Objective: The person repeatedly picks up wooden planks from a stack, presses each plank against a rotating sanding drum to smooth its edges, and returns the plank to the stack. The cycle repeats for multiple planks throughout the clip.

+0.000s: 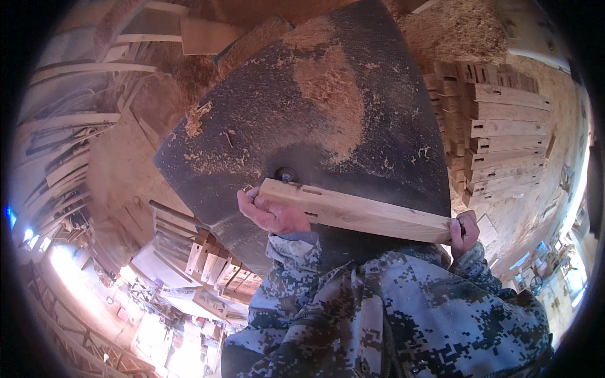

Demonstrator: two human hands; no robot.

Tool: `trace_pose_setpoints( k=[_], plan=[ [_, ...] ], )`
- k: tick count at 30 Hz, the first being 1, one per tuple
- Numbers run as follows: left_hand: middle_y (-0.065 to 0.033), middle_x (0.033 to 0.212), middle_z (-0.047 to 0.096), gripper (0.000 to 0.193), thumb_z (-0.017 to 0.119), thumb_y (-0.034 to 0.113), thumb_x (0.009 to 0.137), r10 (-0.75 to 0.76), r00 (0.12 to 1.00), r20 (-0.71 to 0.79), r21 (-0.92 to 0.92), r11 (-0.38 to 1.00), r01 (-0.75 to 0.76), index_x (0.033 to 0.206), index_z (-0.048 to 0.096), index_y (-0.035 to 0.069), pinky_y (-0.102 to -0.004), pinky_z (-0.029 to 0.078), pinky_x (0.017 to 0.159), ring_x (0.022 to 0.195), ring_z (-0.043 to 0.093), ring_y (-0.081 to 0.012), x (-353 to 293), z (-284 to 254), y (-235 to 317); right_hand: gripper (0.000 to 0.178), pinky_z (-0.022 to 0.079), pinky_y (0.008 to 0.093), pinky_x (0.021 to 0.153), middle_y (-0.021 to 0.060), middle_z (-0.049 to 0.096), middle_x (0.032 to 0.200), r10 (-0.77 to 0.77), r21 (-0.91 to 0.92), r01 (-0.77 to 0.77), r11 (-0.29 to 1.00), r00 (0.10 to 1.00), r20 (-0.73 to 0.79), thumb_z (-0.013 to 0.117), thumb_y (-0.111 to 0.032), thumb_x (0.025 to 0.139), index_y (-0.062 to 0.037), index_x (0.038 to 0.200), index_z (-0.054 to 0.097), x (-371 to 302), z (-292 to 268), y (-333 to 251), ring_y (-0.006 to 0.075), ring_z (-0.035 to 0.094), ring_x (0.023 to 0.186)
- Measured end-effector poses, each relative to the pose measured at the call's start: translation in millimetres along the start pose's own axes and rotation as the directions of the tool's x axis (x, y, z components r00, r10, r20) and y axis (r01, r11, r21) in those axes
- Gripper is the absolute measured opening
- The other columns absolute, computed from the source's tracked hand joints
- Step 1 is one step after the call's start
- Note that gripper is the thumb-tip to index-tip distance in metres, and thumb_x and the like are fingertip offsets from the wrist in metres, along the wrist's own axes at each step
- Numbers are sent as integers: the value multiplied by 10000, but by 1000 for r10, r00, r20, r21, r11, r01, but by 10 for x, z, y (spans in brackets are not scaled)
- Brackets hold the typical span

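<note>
A pale squared wooden post (372,213) with slots cut near its left end lies across the near side of a dark worktable (397,126). My left hand (277,214) is closed around the post's left end, its fingers pointing to the left. At the other end my right hand (465,232) grips the post with bent fingers. Just beyond the left end, a small metal spindle cutter (287,176) sticks up from a round hole in the table. Whether it touches the wood I cannot tell.
Sawdust (331,94) and shavings cover much of the tabletop. To the right stand stacked slotted wooden posts (509,132). More cut pieces (217,268) are piled at lower left. Curved wooden strips (66,167) lie at the far left.
</note>
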State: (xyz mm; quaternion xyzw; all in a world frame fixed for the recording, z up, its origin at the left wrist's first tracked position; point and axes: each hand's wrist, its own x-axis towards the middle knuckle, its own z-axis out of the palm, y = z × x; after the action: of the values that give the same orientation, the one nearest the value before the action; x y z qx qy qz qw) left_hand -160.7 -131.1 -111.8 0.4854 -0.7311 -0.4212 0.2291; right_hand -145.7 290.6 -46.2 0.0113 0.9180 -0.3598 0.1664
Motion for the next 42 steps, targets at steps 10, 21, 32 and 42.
trace_pose_setpoints(
  k=[10, 21, 32, 42],
  plan=[
    [-133, 1291, 527, 559, 455, 282, 1121, -13, 999, -42, -151, 988, 7, 1563, 279, -14, -397, 504, 1016, 1150, 569, -243, 49, -2, 12, 178, 470, 386, 691, 136, 559, 880, 15, -56, -12, 998, 999, 51, 618, -135, 993, 6, 885, 616, 381, -94, -143, 264, 557, 765],
    [-147, 1285, 542, 539, 425, 310, 1136, -116, 988, -103, -105, 989, 105, 1546, 306, -18, -403, 519, 1000, 1143, 583, -253, 85, 8, 111, 117, 447, 432, 723, 155, 554, 831, -4, -114, 15, 993, 996, 94, 607, -70, 932, 9, 848, 629, 824, -212, -333, 329, 543, 795],
    [-148, 1291, 547, 476, 321, 256, 1155, -156, 979, -135, -68, 987, 148, 1539, 306, -25, -384, 535, 987, 1128, 599, -245, 107, 13, 117, 162, 435, 411, 704, 163, 558, 810, -61, -120, 69, 990, 996, 67, 625, -67, 953, 16, 822, 580, 994, -207, -341, 317, 532, 766],
    [-144, 1287, 555, 603, 551, 254, 1094, -236, 963, -132, -160, 964, 215, 1556, 318, -57, -366, 494, 1027, 1174, 573, -243, 164, -51, 75, 192, 433, 434, 708, 160, 534, 786, -71, -142, 74, 987, 997, 24, 670, -92, 918, 5, 798, 556, 1013, -213, -274, 346, 525, 764]
  ],
)
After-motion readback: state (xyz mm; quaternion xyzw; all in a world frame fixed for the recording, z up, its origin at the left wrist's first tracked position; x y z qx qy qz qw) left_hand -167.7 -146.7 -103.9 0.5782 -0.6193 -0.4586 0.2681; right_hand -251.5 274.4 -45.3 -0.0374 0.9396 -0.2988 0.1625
